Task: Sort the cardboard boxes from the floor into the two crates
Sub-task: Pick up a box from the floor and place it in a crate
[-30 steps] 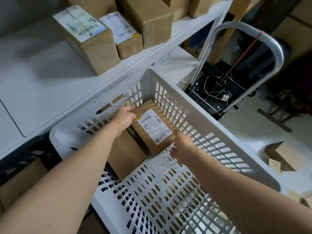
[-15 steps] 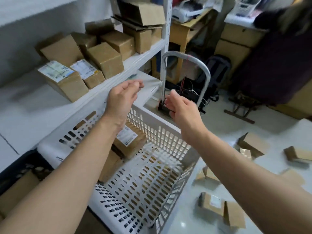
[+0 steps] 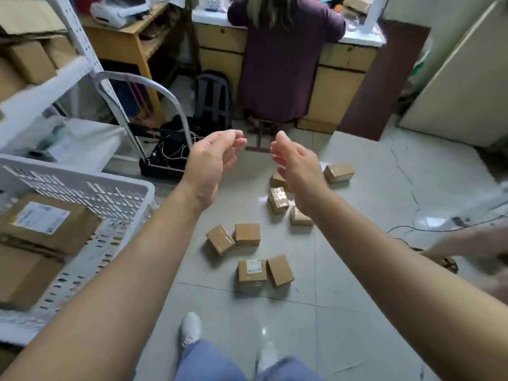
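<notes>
Left hand [image 3: 211,158] and right hand [image 3: 297,171] have lifted clear of the white slotted plastic crate [image 3: 82,174], fingers relaxed, holding nothing. Two brown cardboard boxes [image 3: 49,224] lie inside; small taped boxes [image 3: 247,234] lie scattered on the glossy floor [image 3: 371,188].

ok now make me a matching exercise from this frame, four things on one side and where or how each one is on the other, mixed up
1 white crate
2 grey backpack
3 left hand
4 labelled floor box

a lying on the floor tiles next to a plain box
b holding nothing, fingers loosely curled
c standing in front of the desk
d has cardboard boxes inside

Pairs: 1-d, 2-c, 3-b, 4-a
</notes>
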`<state>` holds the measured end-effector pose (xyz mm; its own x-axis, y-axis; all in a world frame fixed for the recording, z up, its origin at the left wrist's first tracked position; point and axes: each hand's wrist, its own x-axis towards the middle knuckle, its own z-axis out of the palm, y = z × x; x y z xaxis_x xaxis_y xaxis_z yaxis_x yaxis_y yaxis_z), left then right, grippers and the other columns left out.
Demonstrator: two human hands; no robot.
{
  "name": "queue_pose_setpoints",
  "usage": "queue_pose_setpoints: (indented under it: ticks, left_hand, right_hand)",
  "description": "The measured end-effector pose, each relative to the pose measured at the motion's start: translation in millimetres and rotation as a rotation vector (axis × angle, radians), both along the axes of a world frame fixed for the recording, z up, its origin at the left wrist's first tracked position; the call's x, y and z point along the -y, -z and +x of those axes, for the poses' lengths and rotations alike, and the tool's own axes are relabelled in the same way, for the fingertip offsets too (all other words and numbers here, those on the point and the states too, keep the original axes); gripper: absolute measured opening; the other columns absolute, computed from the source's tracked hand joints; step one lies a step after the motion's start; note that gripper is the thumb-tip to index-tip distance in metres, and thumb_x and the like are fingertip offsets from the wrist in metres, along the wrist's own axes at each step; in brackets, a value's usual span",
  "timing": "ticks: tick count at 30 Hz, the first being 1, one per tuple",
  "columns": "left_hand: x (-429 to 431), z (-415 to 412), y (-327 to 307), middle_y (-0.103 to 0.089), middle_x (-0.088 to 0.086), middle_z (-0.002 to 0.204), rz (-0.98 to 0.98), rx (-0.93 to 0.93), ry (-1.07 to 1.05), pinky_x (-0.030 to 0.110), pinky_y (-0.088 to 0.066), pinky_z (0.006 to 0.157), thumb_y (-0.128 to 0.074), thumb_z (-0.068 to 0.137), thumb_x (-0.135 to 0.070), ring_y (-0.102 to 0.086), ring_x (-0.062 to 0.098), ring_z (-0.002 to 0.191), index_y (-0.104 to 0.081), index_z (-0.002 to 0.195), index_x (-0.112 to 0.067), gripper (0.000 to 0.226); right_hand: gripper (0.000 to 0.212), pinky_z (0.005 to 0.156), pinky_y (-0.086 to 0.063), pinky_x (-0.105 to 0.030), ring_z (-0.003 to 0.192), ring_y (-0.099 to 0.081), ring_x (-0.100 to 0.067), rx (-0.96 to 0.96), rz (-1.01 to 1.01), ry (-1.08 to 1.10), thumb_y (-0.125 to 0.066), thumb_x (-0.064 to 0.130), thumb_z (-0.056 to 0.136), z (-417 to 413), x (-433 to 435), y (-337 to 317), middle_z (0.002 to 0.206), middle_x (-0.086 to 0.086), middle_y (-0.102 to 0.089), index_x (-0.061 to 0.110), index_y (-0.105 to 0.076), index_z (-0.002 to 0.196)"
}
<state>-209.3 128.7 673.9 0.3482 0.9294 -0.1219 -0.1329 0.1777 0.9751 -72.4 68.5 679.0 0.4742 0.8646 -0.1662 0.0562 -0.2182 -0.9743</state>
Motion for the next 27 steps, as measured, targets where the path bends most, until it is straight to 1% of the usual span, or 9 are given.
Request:
queue_pose_setpoints:
  ticks: [3,5,7,9,11,13,16,23,27]
  left_hand:
    - [19,27,13,-0.068,0.000,0.103,-0.052,-0.020,0.021,0.028,-0.045,0.094,-0.044,0.099,-0.023,-0.062,0.013,0.105,-0.065,0.101,-0.017,0.022]
    - [24,39,19,-0.067,0.000,0.102,-0.088,-0.036,0.033,0.029,-0.045,0.095,-0.044,0.099,-0.023,-0.062,0.013,0.104,-0.065,0.100,-0.017,0.022]
    - [24,48,23,-0.067,0.000,0.102,-0.114,-0.064,0.041,0.030,-0.044,0.097,-0.044,0.099,-0.023,-0.061,0.015,0.107,-0.065,0.099,-0.017,0.022]
    - [19,56,25,-0.066,0.000,0.101,-0.128,-0.076,0.049,0.030,-0.043,0.097,-0.043,0.099,-0.023,-0.060,0.016,0.108,-0.064,0.098,-0.017,0.022]
    - [11,62,27,-0.066,0.000,0.099,-0.136,-0.077,0.054,0.031,-0.043,0.097,-0.043,0.099,-0.023,-0.059,0.016,0.106,-0.063,0.097,-0.017,0.022]
    - [1,69,28,-0.065,0.000,0.099,-0.137,-0.078,0.055,0.032,-0.043,0.098,-0.042,0.099,-0.023,-0.059,0.016,0.105,-0.063,0.097,-0.017,0.022]
    - [-15,81,31,-0.066,0.000,0.099,-0.147,-0.075,0.066,0.033,-0.043,0.098,-0.043,0.099,-0.023,-0.060,0.016,0.103,-0.064,0.096,-0.017,0.022]
    - [-48,125,38,-0.066,0.002,0.102,-0.148,-0.100,0.102,0.031,-0.045,0.094,-0.043,0.099,-0.025,-0.061,0.016,0.104,-0.064,0.097,-0.016,0.023]
    - [-68,170,37,-0.066,0.003,0.102,-0.141,-0.097,0.118,0.030,-0.047,0.092,-0.044,0.098,-0.026,-0.062,0.017,0.104,-0.065,0.096,-0.017,0.024]
  right_hand:
    - [0.059,0.100,-0.041,-0.055,0.113,-0.053,-0.040,-0.035,-0.029,0.054,-0.051,0.052,0.092,26,22,11,0.123,-0.026,-0.055,-0.003,-0.060,0.108]
    - [0.058,0.101,-0.042,-0.055,0.111,-0.055,-0.040,-0.059,-0.055,0.085,-0.050,0.050,0.093,40,29,19,0.119,-0.027,-0.059,-0.004,-0.062,0.107]
    - [0.040,0.100,-0.045,-0.051,0.108,-0.060,-0.033,-0.078,-0.084,0.118,-0.049,0.050,0.094,52,31,25,0.114,-0.019,-0.064,0.013,-0.065,0.095]
    - [0.034,0.100,-0.046,-0.047,0.108,-0.061,-0.028,-0.107,-0.104,0.162,-0.049,0.051,0.093,64,30,32,0.113,-0.013,-0.066,0.020,-0.063,0.088]
    - [0.036,0.100,-0.046,-0.040,0.106,-0.062,-0.019,-0.130,-0.114,0.204,-0.048,0.052,0.093,76,26,37,0.107,-0.003,-0.067,0.020,-0.064,0.092]
    - [0.037,0.100,-0.045,-0.036,0.106,-0.061,-0.015,-0.153,-0.112,0.238,-0.048,0.053,0.093,87,21,42,0.105,0.003,-0.066,0.020,-0.064,0.096]
    - [0.040,0.103,-0.043,-0.038,0.104,-0.061,-0.012,-0.165,-0.123,0.302,-0.048,0.053,0.092,104,12,44,0.105,0.004,-0.067,0.018,-0.065,0.099]
    - [0.037,0.103,-0.044,-0.039,0.095,-0.063,-0.009,-0.176,-0.092,0.396,-0.048,0.052,0.093,152,-6,43,0.100,0.003,-0.068,0.019,-0.065,0.091]
    - [0.035,0.105,-0.043,-0.040,0.099,-0.062,-0.013,-0.180,-0.083,0.405,-0.045,0.049,0.096,195,-22,42,0.099,0.001,-0.066,0.019,-0.062,0.090]
